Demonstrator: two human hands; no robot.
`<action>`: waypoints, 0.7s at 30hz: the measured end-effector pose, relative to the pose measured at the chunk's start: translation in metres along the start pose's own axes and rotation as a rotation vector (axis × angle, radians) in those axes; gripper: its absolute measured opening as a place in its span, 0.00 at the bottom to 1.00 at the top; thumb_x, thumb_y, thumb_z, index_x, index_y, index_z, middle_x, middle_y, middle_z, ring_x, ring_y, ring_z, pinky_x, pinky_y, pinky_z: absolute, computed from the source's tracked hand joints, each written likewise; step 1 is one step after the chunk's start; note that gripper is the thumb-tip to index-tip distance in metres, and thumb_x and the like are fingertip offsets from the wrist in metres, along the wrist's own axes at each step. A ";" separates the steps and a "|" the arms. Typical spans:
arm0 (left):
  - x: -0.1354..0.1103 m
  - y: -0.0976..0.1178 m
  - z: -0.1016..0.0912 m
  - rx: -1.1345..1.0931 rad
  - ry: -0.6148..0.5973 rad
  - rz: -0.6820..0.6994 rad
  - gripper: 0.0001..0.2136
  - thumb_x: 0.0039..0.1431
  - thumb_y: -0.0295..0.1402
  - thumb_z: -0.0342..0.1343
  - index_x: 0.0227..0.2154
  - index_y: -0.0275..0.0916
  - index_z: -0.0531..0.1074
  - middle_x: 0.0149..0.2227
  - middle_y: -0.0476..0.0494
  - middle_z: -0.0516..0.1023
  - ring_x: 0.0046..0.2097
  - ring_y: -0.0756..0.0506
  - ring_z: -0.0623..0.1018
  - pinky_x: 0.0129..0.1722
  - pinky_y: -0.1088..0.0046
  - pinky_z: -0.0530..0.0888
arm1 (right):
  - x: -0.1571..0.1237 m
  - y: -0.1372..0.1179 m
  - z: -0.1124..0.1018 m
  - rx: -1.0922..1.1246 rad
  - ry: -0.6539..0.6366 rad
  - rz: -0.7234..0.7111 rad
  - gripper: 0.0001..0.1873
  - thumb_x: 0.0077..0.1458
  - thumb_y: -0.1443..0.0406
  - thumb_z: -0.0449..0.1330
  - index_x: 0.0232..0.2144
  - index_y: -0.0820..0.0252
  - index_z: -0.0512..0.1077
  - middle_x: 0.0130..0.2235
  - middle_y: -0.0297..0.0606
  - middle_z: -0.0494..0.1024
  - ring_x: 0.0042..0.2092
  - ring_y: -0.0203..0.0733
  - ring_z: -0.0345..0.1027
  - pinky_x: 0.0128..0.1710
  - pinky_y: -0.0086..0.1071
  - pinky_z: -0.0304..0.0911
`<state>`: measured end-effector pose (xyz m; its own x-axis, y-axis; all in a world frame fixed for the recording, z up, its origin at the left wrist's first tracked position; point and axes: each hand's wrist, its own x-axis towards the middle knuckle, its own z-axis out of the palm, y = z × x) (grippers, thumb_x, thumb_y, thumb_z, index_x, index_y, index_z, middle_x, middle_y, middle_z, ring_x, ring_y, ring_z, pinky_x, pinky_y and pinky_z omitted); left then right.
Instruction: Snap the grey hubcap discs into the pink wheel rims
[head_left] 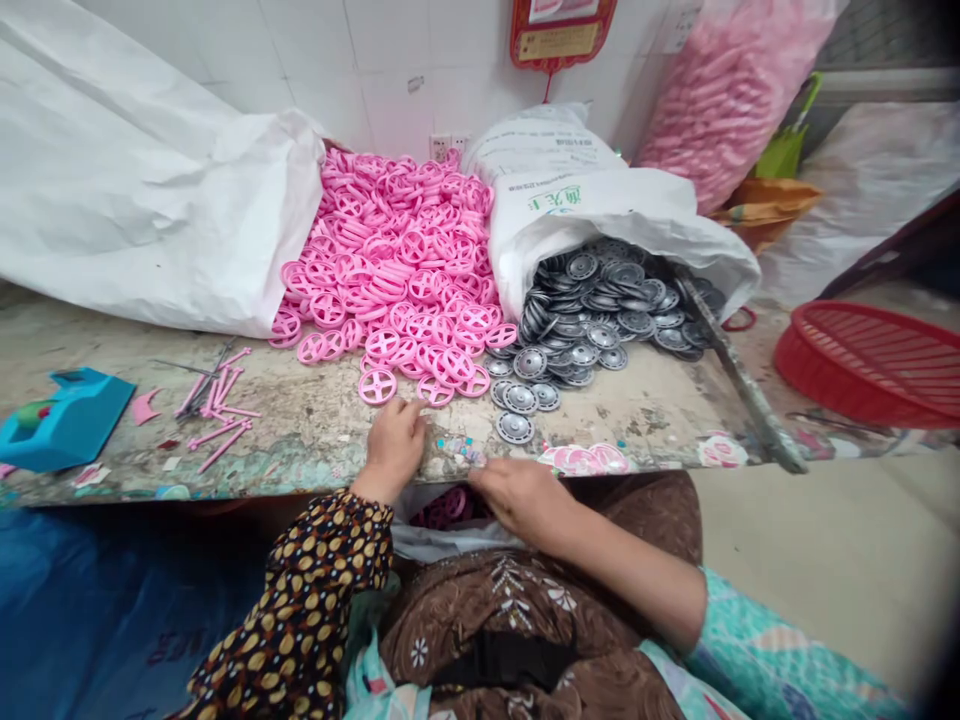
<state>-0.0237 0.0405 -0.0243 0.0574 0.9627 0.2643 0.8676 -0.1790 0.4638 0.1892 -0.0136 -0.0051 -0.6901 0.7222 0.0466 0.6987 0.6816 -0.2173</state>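
My left hand (394,448), its fingers curled, rests at the table edge just in front of a heap of pink spoked wheels (409,250). The closest pink wheel (376,386) lies flat beyond its knuckles. My right hand (525,502) reaches in from the right, its fingers drawn together near the table edge. Whatever either hand holds is hidden. Below them, an open white bag (431,540) on my lap contains darker-looking pink wheels (452,508). To the right of the pink heap, grey wheel discs (585,310) spill onto the table.
Large white sacks (150,180) (600,175) stand behind the heaps. Pink rods (223,400) and a blue tool (67,420) lie at left. A metal bar (742,380) crosses the table at right, before a red basket (870,370). Pink pieces fill a clear bag (727,100).
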 end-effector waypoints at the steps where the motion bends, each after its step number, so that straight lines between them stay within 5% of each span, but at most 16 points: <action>1: 0.005 0.001 0.003 0.074 -0.008 0.016 0.14 0.57 0.28 0.48 0.43 0.39 0.74 0.36 0.39 0.70 0.39 0.41 0.70 0.39 0.65 0.67 | 0.002 0.006 -0.006 -0.044 0.060 0.041 0.13 0.60 0.69 0.48 0.40 0.60 0.72 0.33 0.41 0.73 0.35 0.42 0.65 0.34 0.32 0.55; 5: 0.024 0.001 0.009 0.221 -0.020 0.090 0.10 0.57 0.30 0.49 0.36 0.39 0.75 0.36 0.38 0.69 0.40 0.40 0.69 0.38 0.65 0.66 | 0.010 0.032 -0.017 -0.225 0.120 0.183 0.12 0.58 0.67 0.50 0.40 0.65 0.72 0.36 0.48 0.73 0.38 0.47 0.62 0.39 0.37 0.55; 10: 0.027 -0.006 0.001 0.053 -0.013 0.165 0.06 0.56 0.28 0.51 0.28 0.37 0.73 0.36 0.40 0.71 0.42 0.41 0.68 0.44 0.63 0.65 | 0.011 0.052 -0.012 -0.233 0.090 0.117 0.15 0.59 0.69 0.47 0.42 0.67 0.72 0.34 0.49 0.73 0.36 0.47 0.62 0.38 0.38 0.56; 14: 0.010 -0.001 -0.010 -0.540 0.036 -0.139 0.04 0.53 0.33 0.55 0.28 0.38 0.71 0.30 0.46 0.72 0.37 0.46 0.71 0.41 0.68 0.68 | 0.013 0.055 -0.022 -0.012 0.311 0.151 0.15 0.60 0.67 0.48 0.43 0.65 0.71 0.34 0.46 0.73 0.37 0.45 0.63 0.39 0.37 0.58; 18: -0.012 0.023 -0.012 -1.440 -0.149 -0.586 0.10 0.49 0.36 0.61 0.32 0.37 0.70 0.32 0.48 0.75 0.34 0.49 0.75 0.38 0.70 0.72 | 0.028 0.034 -0.029 0.512 0.601 0.276 0.10 0.61 0.62 0.51 0.38 0.59 0.70 0.34 0.39 0.72 0.37 0.40 0.65 0.38 0.32 0.61; 21: -0.023 0.044 -0.009 -1.747 -0.227 -0.687 0.10 0.51 0.34 0.61 0.36 0.38 0.70 0.38 0.47 0.77 0.38 0.50 0.76 0.42 0.69 0.74 | 0.040 0.012 -0.023 0.690 0.638 0.323 0.08 0.58 0.60 0.54 0.34 0.58 0.69 0.34 0.37 0.71 0.37 0.39 0.65 0.38 0.33 0.61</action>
<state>0.0087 0.0083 -0.0028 0.1478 0.9256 -0.3484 -0.6332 0.3592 0.6856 0.1741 0.0266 0.0162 -0.1131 0.9272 0.3571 0.4322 0.3695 -0.8226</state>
